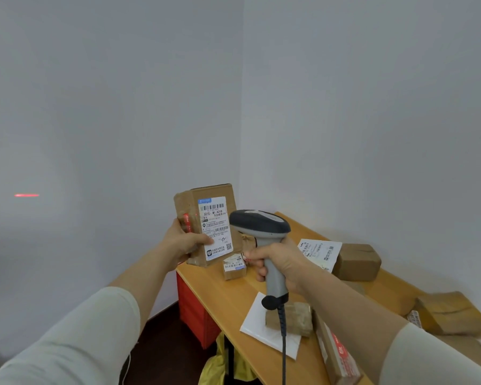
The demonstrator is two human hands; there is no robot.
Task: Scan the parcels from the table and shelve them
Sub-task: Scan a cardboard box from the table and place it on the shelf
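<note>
My left hand [182, 244] grips a brown cardboard parcel [206, 223] upright above the table's left end, its white barcode label facing me. My right hand [278, 263] holds a grey barcode scanner [261, 226] by its handle, the dark head just right of the parcel and aimed toward it. A red scan line [27, 195] glows on the left wall, and a red glow shows on the parcel's left edge. The scanner's cable hangs down over the table.
A wooden table [233, 295] carries several more parcels: a small box [233, 266], a white mailer [270, 333] under a taped box [292, 319], brown boxes [357, 262] at the right. A red crate [195, 309] stands under the table. Walls meet in a corner behind.
</note>
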